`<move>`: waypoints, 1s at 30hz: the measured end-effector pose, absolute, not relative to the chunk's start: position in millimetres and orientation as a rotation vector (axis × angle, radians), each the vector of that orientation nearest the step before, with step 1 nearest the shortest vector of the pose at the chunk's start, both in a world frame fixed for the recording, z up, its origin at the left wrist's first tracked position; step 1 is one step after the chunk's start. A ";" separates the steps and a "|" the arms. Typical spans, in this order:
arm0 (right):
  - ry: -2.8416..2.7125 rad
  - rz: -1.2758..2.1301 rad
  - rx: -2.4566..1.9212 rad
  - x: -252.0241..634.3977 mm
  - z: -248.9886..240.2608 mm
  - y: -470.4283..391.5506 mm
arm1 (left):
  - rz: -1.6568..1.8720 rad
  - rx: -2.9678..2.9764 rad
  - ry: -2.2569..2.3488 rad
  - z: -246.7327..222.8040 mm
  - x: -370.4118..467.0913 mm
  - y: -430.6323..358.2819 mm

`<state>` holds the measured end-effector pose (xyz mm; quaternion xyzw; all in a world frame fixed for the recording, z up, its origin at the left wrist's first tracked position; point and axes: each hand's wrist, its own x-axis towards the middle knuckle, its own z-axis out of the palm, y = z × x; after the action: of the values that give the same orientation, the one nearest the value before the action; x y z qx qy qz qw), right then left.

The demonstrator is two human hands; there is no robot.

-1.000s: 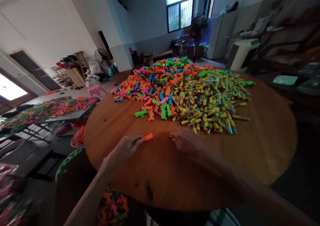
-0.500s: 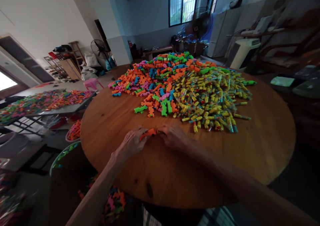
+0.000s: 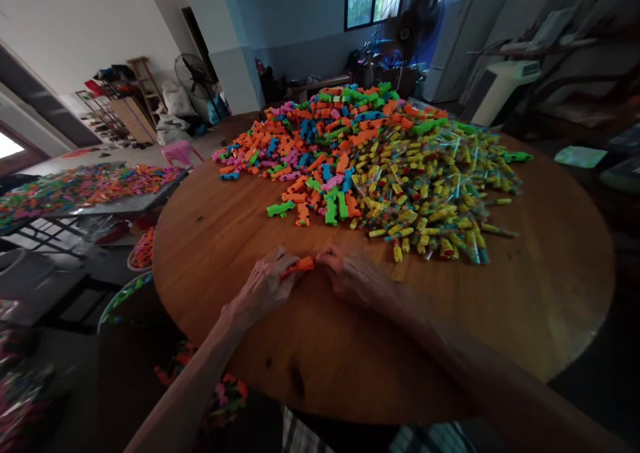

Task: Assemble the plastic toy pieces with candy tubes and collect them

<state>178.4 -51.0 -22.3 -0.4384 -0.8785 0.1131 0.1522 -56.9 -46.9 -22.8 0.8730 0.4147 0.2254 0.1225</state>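
My left hand (image 3: 265, 283) is closed around a small orange plastic toy piece (image 3: 303, 265), low over the near part of the round wooden table (image 3: 380, 366). The right end of the piece points at my right hand (image 3: 350, 273), whose fingers are pinched together right at that end. What lies between those right fingertips is hidden. Beyond the hands is a heap of orange, green, pink and blue toy pieces (image 3: 295, 147). To its right spreads a pile of small yellow tubes in clear wrapping (image 3: 435, 186).
A second table (image 3: 120, 203) at the left bears more coloured pieces. Between the tables stand a basin of orange pieces (image 3: 143, 247) and a large tub (image 3: 125, 296). A pink stool (image 3: 181, 150), a standing fan (image 3: 193, 76) and a white appliance (image 3: 507, 89) are farther back.
The view has tilted down slightly. My right fingertips have closed up to the end of the orange toy piece, and the yellowish bit seen between them before no longer shows.
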 end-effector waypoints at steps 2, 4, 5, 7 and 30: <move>-2.581 0.266 -1.289 177.7 -20.4 -51.6 | 0.660 2.548 1.172 -23.5 -57.3 -46.2; -2.627 0.222 -1.307 176.6 -19.2 -52.3 | 0.662 2.560 1.149 -23.6 -56.9 -45.9; -2.645 0.210 -1.305 176.0 -19.1 -52.6 | 0.662 2.568 1.140 -23.4 -56.5 -45.9; -2.652 0.194 -1.304 175.6 -20.4 -52.7 | 0.659 2.574 1.131 -22.9 -55.6 -45.8; -2.741 0.122 -1.107 179.2 -26.6 -59.8 | 0.540 2.735 1.096 -24.5 -52.8 -42.1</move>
<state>179.2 -59.8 -26.6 -0.3727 -0.9225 0.0409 0.0914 -52.8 -42.1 -24.5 0.9105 0.3650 0.1799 0.0730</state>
